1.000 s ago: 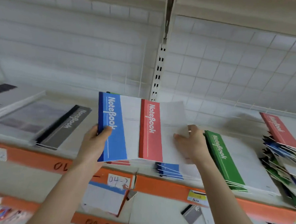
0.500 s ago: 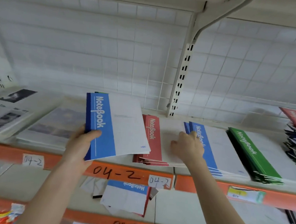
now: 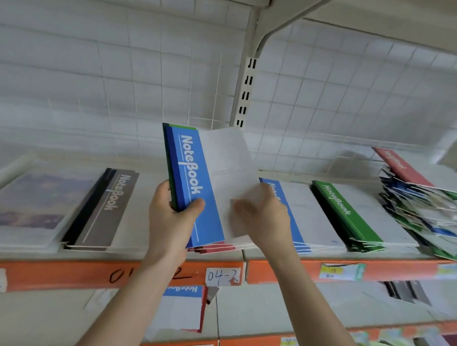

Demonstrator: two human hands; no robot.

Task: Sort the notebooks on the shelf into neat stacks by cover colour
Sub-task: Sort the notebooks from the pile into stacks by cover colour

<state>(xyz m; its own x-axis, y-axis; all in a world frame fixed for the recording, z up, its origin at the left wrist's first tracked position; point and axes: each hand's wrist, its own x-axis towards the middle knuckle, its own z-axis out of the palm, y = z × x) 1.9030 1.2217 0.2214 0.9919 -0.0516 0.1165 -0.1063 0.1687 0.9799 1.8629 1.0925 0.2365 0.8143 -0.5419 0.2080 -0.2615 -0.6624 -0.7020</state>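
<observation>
- Moved: the blue notebook [image 3: 194, 181] now tilts more steeply above the red stack [image 3: 212, 248]. The right hand [image 3: 262, 215] has left the shelved stacks for the notebook's white cover.
- Shelf [image 3: 82, 273], left to right: grey notebook stack [image 3: 107, 205], red stack, blue stack [image 3: 318, 218], green stack [image 3: 353, 220], and a mixed pile [image 3: 428, 209] with 1 red cover on top.
- Left hand [image 3: 169, 217]: thumb across the blue band, fingers curled behind the spine. It grips the blue notebook, with green and dark-blue edges showing behind.
- Right hand: against the cover's lower right edge, blurred; cannot tell whether it pinches or only touches.
</observation>
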